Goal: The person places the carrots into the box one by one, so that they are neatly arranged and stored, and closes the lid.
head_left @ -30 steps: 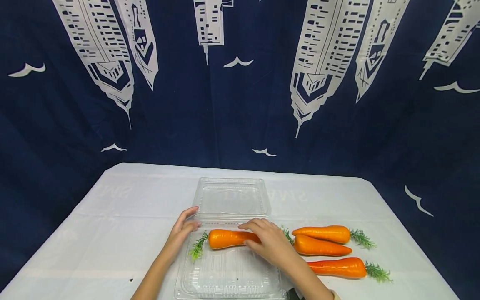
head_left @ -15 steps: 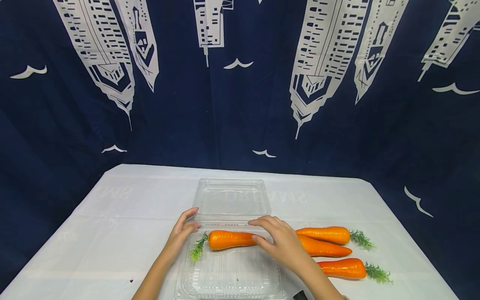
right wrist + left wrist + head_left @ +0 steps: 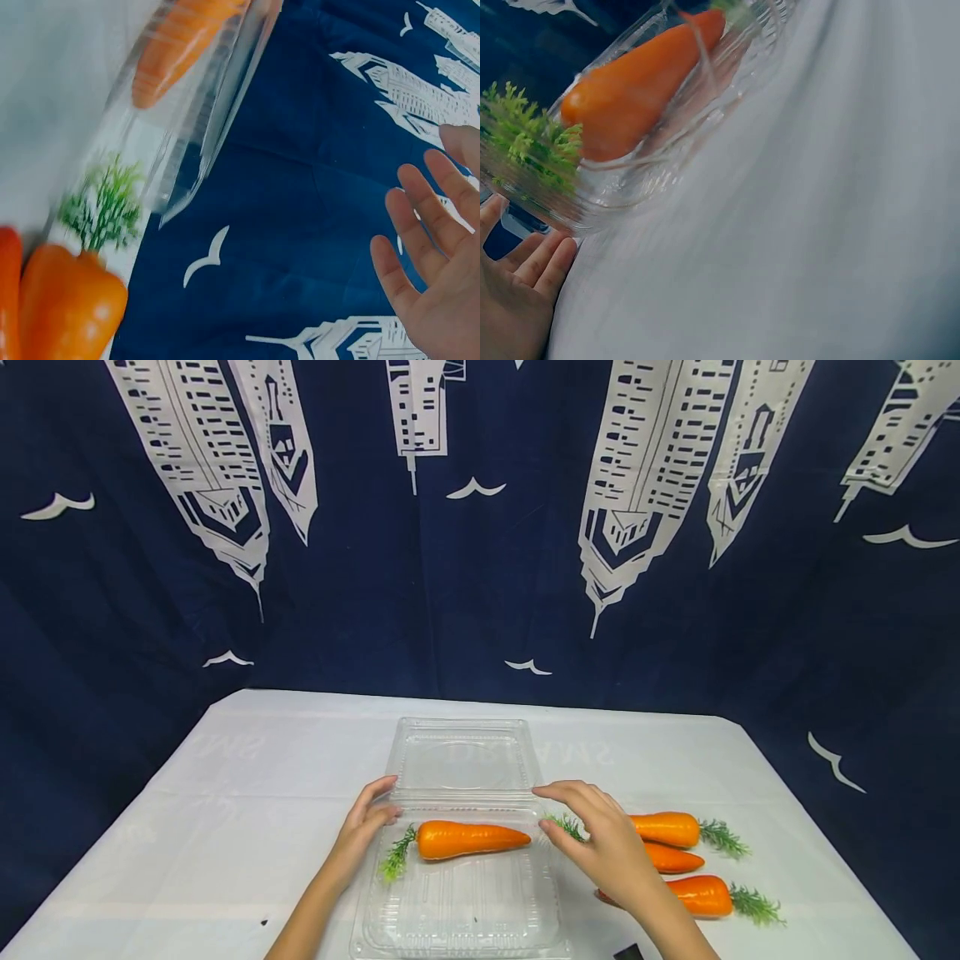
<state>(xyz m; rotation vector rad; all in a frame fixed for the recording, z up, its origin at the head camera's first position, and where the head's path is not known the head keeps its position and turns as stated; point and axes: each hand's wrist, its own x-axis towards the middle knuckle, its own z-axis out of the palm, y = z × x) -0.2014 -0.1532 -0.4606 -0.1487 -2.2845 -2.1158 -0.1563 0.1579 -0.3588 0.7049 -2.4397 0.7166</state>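
A clear plastic clamshell container (image 3: pixel 457 914) lies with its lid (image 3: pixel 465 758) folded back. An orange carrot (image 3: pixel 472 840) with a green top lies crosswise in its far part, leaves to the left. My left hand (image 3: pixel 354 831) rests at the container's left rim, thumb and fingers spread; in the left wrist view its fingertips (image 3: pixel 559 259) meet the clear wall. My right hand (image 3: pixel 603 843) holds nothing and hovers past the right rim, fingers apart, partly hiding the loose carrots. The right wrist view shows its fingers (image 3: pixel 427 217) extended.
Several carrots lie right of the container: an upper one (image 3: pixel 667 829), a middle one (image 3: pixel 675 859) pointing right and a lower one (image 3: pixel 705 896). A small black object (image 3: pixel 628 952) is at the front edge of view. A dark blue printed cloth (image 3: pixel 480 568) hangs behind the white table.
My right hand has let go of the carrot in the container and moved right, over the loose carrots. The carrot stays in place. My left hand has hardly moved.
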